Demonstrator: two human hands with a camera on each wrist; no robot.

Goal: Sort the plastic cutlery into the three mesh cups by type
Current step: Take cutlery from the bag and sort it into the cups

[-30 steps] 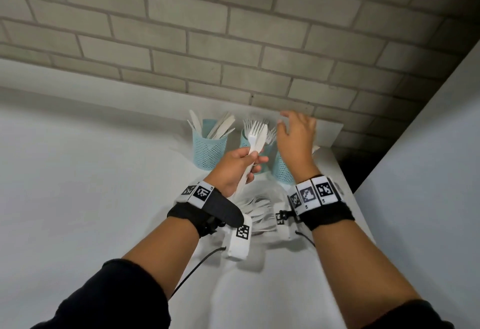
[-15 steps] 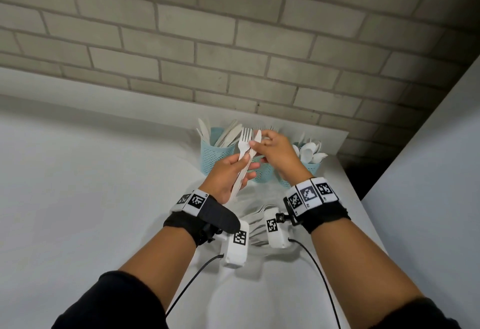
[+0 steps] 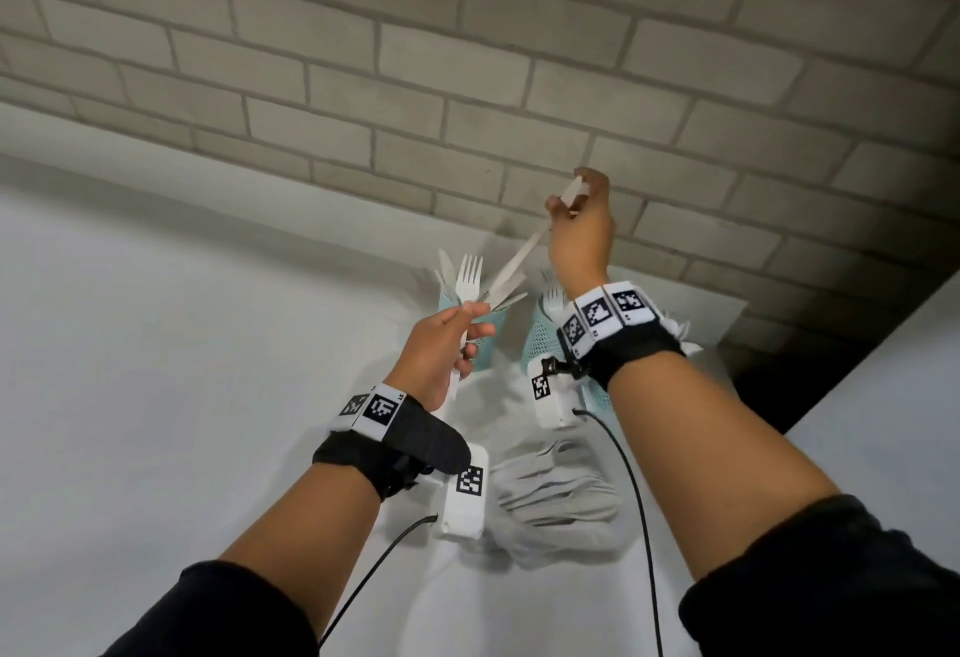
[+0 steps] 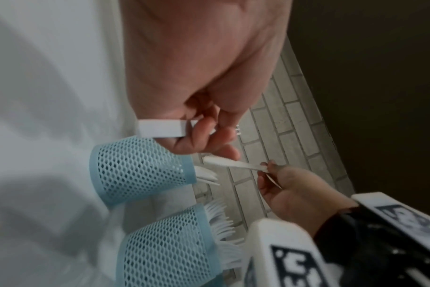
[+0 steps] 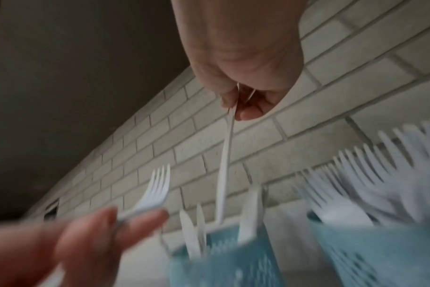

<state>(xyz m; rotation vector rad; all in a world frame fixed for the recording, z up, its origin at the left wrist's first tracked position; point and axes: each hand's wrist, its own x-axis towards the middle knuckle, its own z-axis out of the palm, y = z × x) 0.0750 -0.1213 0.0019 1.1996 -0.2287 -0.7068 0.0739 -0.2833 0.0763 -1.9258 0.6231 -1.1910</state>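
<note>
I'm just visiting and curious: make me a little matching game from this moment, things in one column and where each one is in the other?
Things:
1. fork
2. knife
3. loose cutlery pile
4. left cup

Places:
A. lying on the table
B. held in the left hand
C. standing by the wall, holding knives
D. pinched by the right hand, blade down

Pairs: 1-B, 2-D, 3-A, 4-C

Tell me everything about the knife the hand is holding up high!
The knife is white, thin plastic, long and flat. The right hand pinches its handle end from above, so it hangs slanted, blade down. Its tip reaches the left cup, among other knives. Whether it touches them is unclear.
</note>
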